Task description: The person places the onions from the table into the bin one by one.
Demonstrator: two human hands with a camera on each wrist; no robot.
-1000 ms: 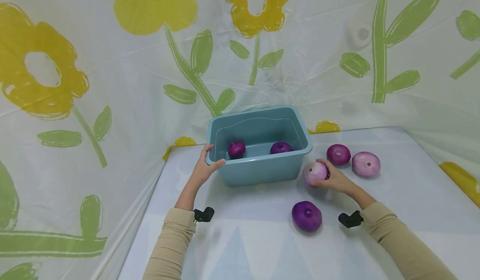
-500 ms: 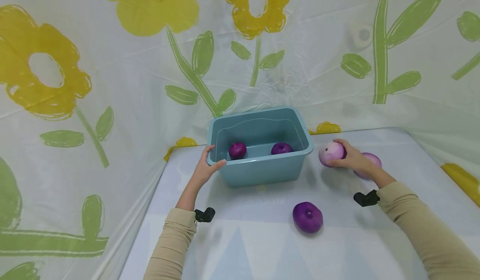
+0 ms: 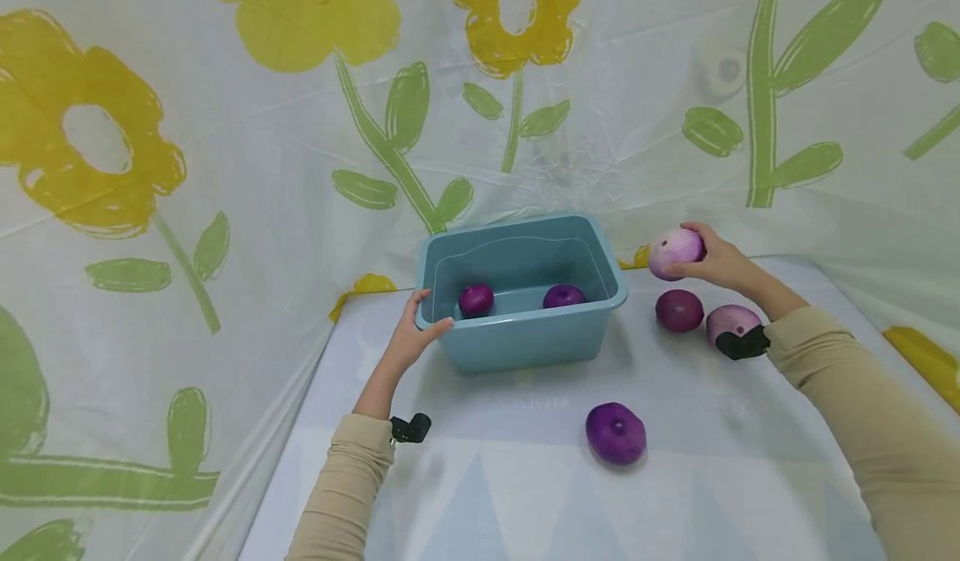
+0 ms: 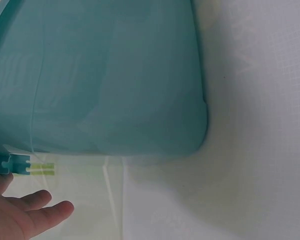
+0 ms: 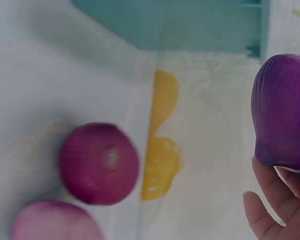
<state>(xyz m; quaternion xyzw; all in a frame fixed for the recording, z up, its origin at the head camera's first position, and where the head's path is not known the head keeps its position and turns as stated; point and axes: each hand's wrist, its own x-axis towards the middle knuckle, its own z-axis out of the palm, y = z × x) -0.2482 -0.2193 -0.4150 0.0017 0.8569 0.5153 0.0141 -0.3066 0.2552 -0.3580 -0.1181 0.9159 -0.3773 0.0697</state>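
In the head view my right hand (image 3: 720,257) holds a pale purple onion (image 3: 673,252) in the air, right of the blue plastic bin (image 3: 525,344). The right wrist view shows the darker side of this onion (image 5: 285,112) above the fingers. My left hand (image 3: 411,336) grips the bin's near left corner, thumb on the front rim and a finger at the side. Other fingers of the left hand (image 4: 25,215) stick out past the bin in the left wrist view. Inside the bin lie a red-purple onion (image 3: 476,300) and a darker purple onion (image 3: 564,296).
Below the raised hand, a dark red-purple onion (image 3: 679,310) and a pale onion (image 3: 727,321) lie on the table, the pale one partly covered by the black wrist camera (image 3: 742,343). Another purple onion (image 3: 616,433) lies nearer. Flower-printed sheeting (image 3: 600,186) hangs behind.
My right hand has lifted the pale onion from beside the bin, moving right and then up and back past the dark red-purple onion. The left hand and the bin have stayed put.
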